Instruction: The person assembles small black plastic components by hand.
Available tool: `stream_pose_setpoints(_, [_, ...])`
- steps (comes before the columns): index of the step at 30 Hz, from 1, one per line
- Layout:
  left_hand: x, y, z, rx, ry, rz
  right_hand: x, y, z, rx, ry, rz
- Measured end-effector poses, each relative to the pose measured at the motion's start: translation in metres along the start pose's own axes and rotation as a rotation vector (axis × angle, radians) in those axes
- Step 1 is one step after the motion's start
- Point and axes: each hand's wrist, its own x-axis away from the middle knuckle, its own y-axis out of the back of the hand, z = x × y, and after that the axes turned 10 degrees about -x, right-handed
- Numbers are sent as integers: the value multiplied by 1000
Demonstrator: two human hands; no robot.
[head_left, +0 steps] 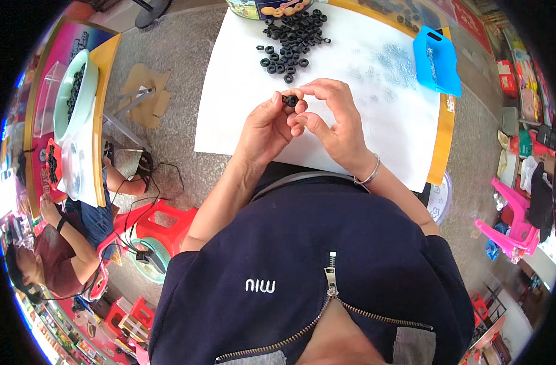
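Over the white-covered table (345, 36), my left hand (262, 129) pinches a small round black part (291, 101) between thumb and fingers. Close against it on the right is my right hand (337, 121), its index finger and thumb spread apart around the part, with nothing visible between them. Whether its fingertips touch the part is hard to tell. Beyond my hands lies a loose pile of black ring-shaped parts (295, 42), several of them strayed toward me.
Tiny metallic bits (394, 64) are scattered on the sheet beside a blue scoop-like tray (449, 73). A printed tin (244, 8) stands at the far edge. At left, another person (71, 249) sits by a table with a pale green basin (64, 115). A red stool (162, 222) stands nearby.
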Motion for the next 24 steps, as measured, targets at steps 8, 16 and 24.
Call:
stream_pose_setpoints(8, [4,1,0,-183,93,6,-12,6,4,10,37,99])
stream_pose_setpoints(16, [0,-1,3,-193,79,-99,-12,7,-7,53,108,77])
stream_pose_setpoints(24, [-1,-3,5,-205,75,-149,-9,2,-5,96,93,55])
